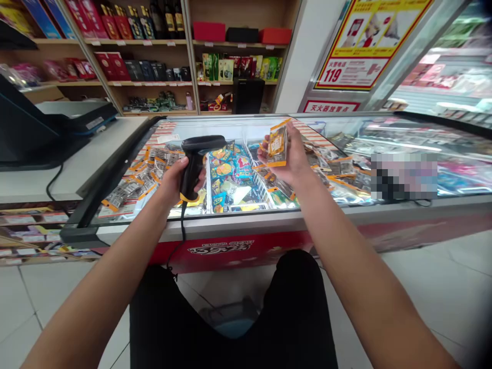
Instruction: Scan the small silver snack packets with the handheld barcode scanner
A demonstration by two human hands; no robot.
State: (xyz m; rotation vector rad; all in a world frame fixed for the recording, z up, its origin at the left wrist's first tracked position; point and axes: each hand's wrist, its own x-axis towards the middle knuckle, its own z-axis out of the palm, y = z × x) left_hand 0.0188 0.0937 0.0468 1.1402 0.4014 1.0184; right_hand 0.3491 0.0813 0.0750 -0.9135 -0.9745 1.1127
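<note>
My left hand [177, 179] grips the handle of a black barcode scanner [198, 159] whose head points right; its cable hangs down over the freezer's front. My right hand [294, 159] holds up a small orange snack packet [277, 144], its face turned toward the scanner. Both hands hover above the glass lid of a chest freezer [269, 218] filled with packaged ice creams and snacks.
A white counter [73, 164] with a black till screen [23, 133] stands at the left. Wooden shelves [184, 61] of boxes and bottles line the back wall. A second glass-topped freezer [442, 138] runs to the right. My black-trousered knees are below, over a tiled floor.
</note>
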